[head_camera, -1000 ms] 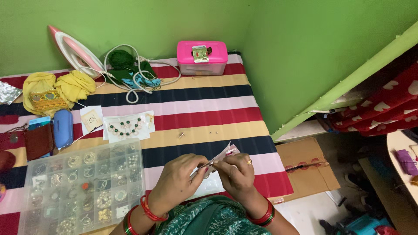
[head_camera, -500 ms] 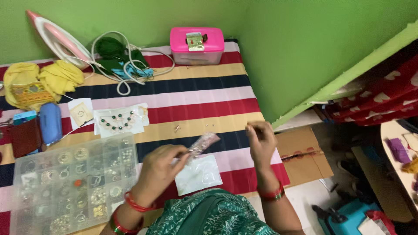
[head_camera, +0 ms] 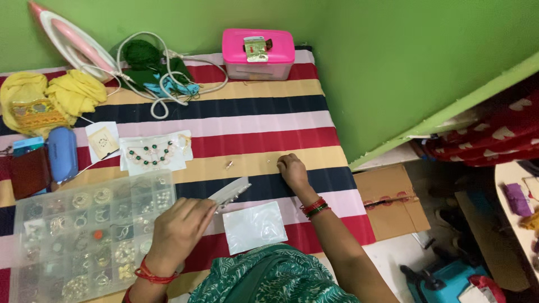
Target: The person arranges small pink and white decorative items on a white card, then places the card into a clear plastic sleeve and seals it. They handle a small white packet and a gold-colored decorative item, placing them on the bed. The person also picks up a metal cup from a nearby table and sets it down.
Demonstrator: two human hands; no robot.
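Note:
My left hand (head_camera: 177,227) grips a small clear plastic pouch (head_camera: 230,193) above the striped cloth (head_camera: 252,126). My right hand (head_camera: 292,168) reaches forward and rests, fingers curled, on the yellow stripe next to some tiny metal pieces (head_camera: 270,161). Whether it pinches one I cannot tell. A small metal bead (head_camera: 229,165) lies to its left. A white plastic packet (head_camera: 254,226) lies flat between my arms. The clear compartment box (head_camera: 90,235) holding several earrings and rings sits by my left wrist.
A necklace on white card (head_camera: 151,153), a small earring card (head_camera: 103,142), a blue case (head_camera: 62,152) and a brown pouch (head_camera: 29,171) lie at left. Yellow cloth (head_camera: 45,104), an iron (head_camera: 70,39), cable (head_camera: 163,84) and a pink box (head_camera: 257,53) line the green wall. A cardboard box (head_camera: 393,205) sits right.
My hands parted: the right one let go of the pouch and moved forward down onto the cloth by the tiny pieces. The left kept the pouch and lowered it slightly.

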